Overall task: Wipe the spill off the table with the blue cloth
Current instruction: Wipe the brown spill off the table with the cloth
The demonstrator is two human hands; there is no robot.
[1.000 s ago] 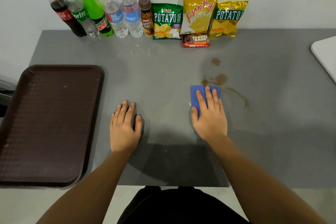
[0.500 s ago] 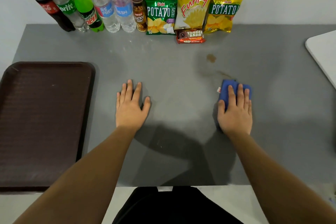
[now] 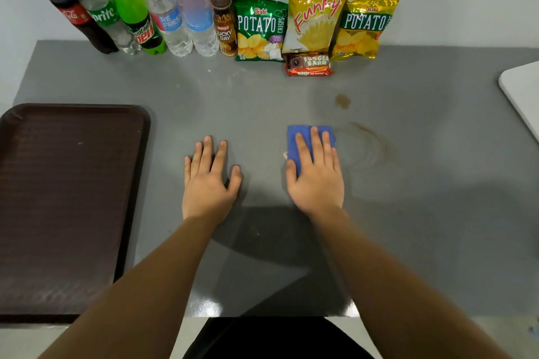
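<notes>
My right hand (image 3: pixel 316 177) presses flat with straight fingers on the folded blue cloth (image 3: pixel 294 140), which lies on the grey table (image 3: pixel 408 213). Most of the cloth is under my palm and fingers. A thin brown smear of spill (image 3: pixel 370 142) curves just right of the cloth, and a small brown spot (image 3: pixel 342 101) sits farther back. My left hand (image 3: pixel 208 183) rests flat on the table to the left of the cloth, holding nothing.
A dark brown tray (image 3: pixel 67 198) lies at the left edge. Several drink bottles (image 3: pixel 131 11) and snack bags (image 3: pixel 316 17) line the back wall, with a small red snack bar pack (image 3: pixel 309 65) in front. A white board corner (image 3: pixel 522 90) sits far right.
My right hand slid the cloth right across the brown puddle, then back left, leaving only a faint smear. The left hand stayed flat in place.
</notes>
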